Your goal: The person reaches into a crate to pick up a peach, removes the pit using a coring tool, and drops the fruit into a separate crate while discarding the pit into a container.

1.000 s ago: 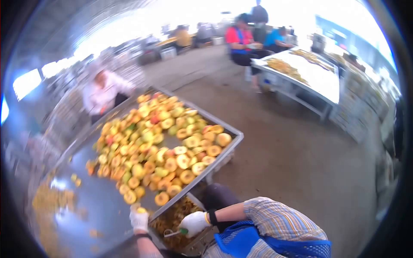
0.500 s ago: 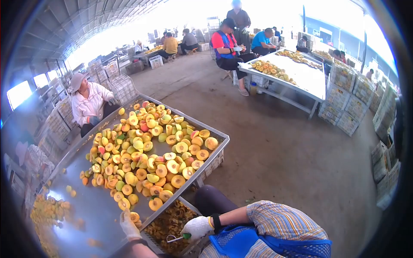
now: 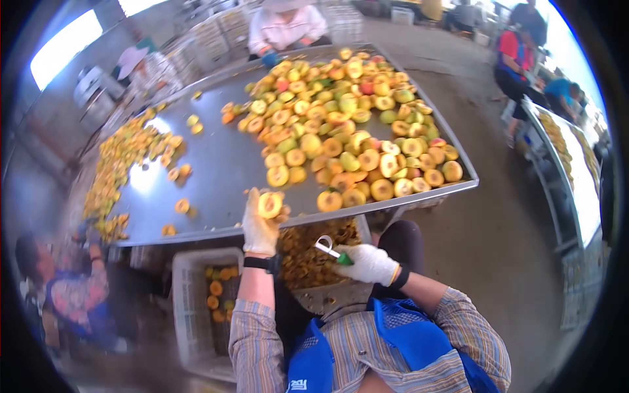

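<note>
1. Left hand (image 3: 259, 229), gloved, is gripping a halved peach (image 3: 269, 204) cut face up, right at the near rim of the metal table (image 3: 216, 170).
2. Right hand (image 3: 367, 263), gloved, is clenching a green-handled pitting tool (image 3: 329, 249), loop end pointing left, over the tray of pits (image 3: 313, 252) under the table edge.
3. Pile of halved peaches (image 3: 341, 118) is covering the table's right half.
4. White crate (image 3: 203, 308) with a few halves is sitting lower left, beside the left forearm.
</note>
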Available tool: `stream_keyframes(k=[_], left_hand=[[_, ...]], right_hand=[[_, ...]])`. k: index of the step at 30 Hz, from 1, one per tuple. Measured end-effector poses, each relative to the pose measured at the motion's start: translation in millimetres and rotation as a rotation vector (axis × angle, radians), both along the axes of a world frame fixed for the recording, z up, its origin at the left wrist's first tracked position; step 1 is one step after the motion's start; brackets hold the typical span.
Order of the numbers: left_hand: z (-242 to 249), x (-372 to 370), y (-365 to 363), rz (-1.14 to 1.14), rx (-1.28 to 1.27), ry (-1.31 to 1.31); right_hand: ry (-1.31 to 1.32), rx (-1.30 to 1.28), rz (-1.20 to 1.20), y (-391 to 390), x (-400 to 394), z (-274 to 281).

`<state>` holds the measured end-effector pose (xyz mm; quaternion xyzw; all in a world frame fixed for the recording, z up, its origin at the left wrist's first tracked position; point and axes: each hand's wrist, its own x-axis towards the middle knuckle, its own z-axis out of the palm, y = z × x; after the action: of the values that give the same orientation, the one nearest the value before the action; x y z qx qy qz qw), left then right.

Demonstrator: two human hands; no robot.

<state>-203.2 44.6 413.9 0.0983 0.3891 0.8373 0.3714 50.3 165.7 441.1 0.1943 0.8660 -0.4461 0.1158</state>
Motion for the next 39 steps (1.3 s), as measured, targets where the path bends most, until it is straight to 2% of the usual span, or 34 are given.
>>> stream_keyframes(k=[3,6,8,12,15,18,21,24,25,26,28,29,30,32,33,37,39], left_hand=[[24,42,-15,0.046,0.101,-0.067],[23,70,-22,0.031,0.150,-0.050],[29,89,-26,0.067,0.129,-0.066],[27,106,-30,-0.020,0.142,-0.078],[32,116,-28,-0.015,0.116,-0.129],[37,119,-29,0.122,0.118,-0.191],[1,95,-45,-0.111,-0.059,-0.078],[-6,97,-42,-0.124,-0.103,-0.110],[-3,98,-44,-0.175,0.105,-0.132],[13,107,-39,-0.177,0.103,-0.133],[39,124,-27,0.092,0.115,0.027],[22,110,-36,-0.085,0.226,-0.018],[10,107,-35,-0.081,0.223,-0.019],[-12,103,-31,-0.017,0.198,-0.200],[-26,104,-27,0.087,0.167,-0.184],[4,125,-20,0.109,0.205,-0.098],[1,127,-18,0.093,0.206,-0.089]], right_hand=[[0.153,0.137,-0.001,-9,-11,23],[0.305,0.252,0.051,-17,-22,22],[0.297,0.279,0.061,-20,-26,20],[0.285,0.337,0.042,-25,-25,17],[0.304,0.300,-0.006,-25,-18,21],[0.307,0.190,-0.118,-22,-10,26],[0.253,0.151,-0.152,-18,-4,23],[0.217,0.143,-0.159,-14,-1,18],[0.206,0.146,-0.155,-14,1,15],[0.205,0.144,-0.157,-14,2,14],[0.217,0.149,-0.162,-15,3,15],[0.218,0.148,-0.160,-15,2,15],[0.211,0.129,-0.143,-16,2,16],[0.200,0.107,-0.127,-19,3,17],[0.172,0.115,-0.097,-20,3,18],[0.126,0.129,-0.057,-23,2,12],[0.106,0.137,-0.043,-22,2,11]])
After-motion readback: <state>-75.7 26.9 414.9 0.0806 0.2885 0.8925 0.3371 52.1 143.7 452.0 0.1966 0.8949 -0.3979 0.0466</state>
